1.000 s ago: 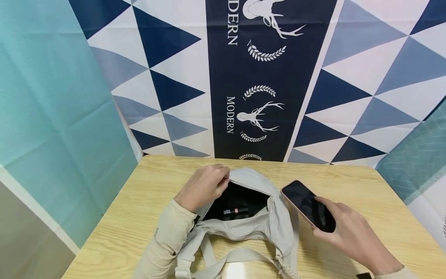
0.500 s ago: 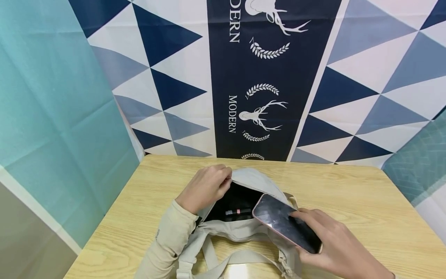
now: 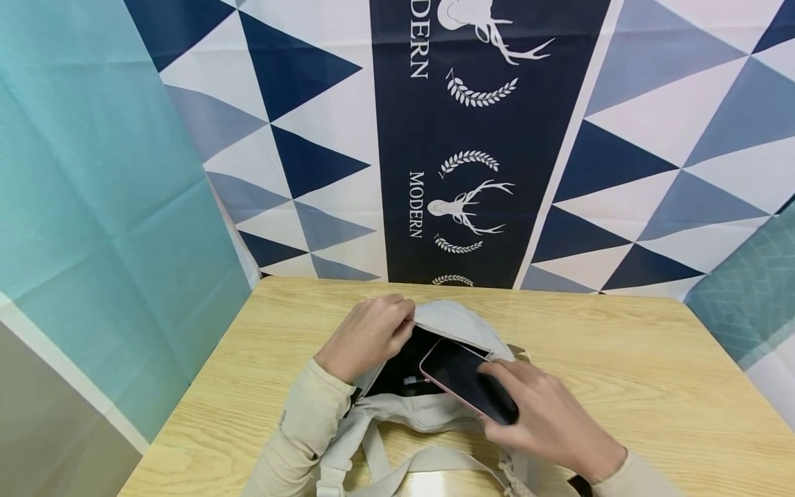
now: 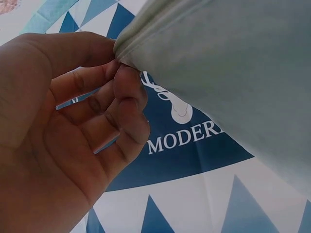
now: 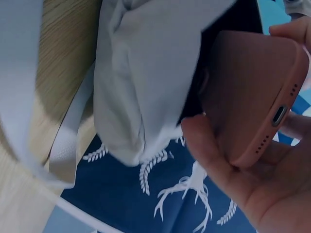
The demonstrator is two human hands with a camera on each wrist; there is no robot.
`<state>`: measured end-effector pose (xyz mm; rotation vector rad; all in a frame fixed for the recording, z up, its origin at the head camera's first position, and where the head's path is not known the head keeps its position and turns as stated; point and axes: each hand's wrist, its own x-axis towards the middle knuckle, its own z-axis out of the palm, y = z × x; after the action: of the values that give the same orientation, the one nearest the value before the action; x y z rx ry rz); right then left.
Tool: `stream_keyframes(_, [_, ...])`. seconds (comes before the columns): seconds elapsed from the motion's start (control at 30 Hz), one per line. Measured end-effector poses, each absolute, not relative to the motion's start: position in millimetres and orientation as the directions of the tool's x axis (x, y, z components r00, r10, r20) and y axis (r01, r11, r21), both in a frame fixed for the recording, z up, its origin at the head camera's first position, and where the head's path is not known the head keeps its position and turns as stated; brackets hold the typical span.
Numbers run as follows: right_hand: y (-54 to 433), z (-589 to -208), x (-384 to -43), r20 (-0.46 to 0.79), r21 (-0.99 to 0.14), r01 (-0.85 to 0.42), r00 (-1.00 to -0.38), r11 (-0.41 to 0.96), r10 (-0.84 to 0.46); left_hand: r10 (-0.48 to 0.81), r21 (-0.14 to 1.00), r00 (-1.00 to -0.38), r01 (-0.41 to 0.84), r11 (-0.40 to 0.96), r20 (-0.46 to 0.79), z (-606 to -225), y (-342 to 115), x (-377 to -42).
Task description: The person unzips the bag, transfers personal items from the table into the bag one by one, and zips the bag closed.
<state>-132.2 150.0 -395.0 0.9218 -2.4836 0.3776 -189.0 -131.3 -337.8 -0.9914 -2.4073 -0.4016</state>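
Note:
A light grey waist bag [image 3: 413, 412] lies on the table with its zipped mouth spread wide and its black inside showing. My left hand [image 3: 369, 335] pinches the upper edge of the opening; in the left wrist view, thumb and fingertips grip the fabric edge [image 4: 138, 48]. A smartphone [image 3: 466, 379] in a pinkish-brown case is gripped by my right hand [image 3: 543, 414], its far end inside the bag's mouth. The right wrist view shows the phone's case back and charging port. Inside the bag is a small dark tube [image 3: 413, 380], partly hidden by the phone.
The bag's strap [image 3: 435, 457] loops toward the near side of the wooden table [image 3: 652, 373], with a buckle [image 3: 330, 480] at the left. A patterned cloth [image 3: 323, 138] hangs behind the table, and a teal cloth [image 3: 112, 207] hangs at the left.
My right hand has carried the phone leftward from the bag's right side into its opening, now covering part of the tube. The left hand keeps holding the edge, nearly still.

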Motion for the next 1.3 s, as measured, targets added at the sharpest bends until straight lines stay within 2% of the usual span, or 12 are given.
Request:
stream_keyframes(0.13, [137.8,-399.3,-139.2,0.498,-0.086,-0.657,-0.68,0.749,-0.538,0.573,0.076,-0.608,0.719,0.69,0.549,-338.1,-129.7,-188.9])
stream_keyframes(0.57, [110.3,-413.2,-157.6,0.502,0.028,-0.673,-0.631,0.74,-0.592,0.581,0.061,-0.586,0.732,0.679,0.564,-338.0,-125.6,-190.1])
stream_keyframes(0.83, [102.8,-425.4,-167.2,0.449,0.07,-0.704,-0.611,0.707,-0.652,0.576,0.064,-0.603,0.719,0.692,0.552,-338.8,-125.8,-188.5])
stream_keyframes(1.1, [95.5,-433.1,-172.1,0.479,0.161,-0.686,-0.574,0.709,-0.664,0.57,0.065,-0.616,0.708,0.703,0.544,-337.5,-129.2,-188.6])
stream_keyframes(1.3, [91.2,-431.7,-163.4,0.496,0.213,-0.673,-0.55,0.708,-0.672,0.569,0.079,-0.627,0.706,0.704,0.532,-338.2,-130.3,-188.1])
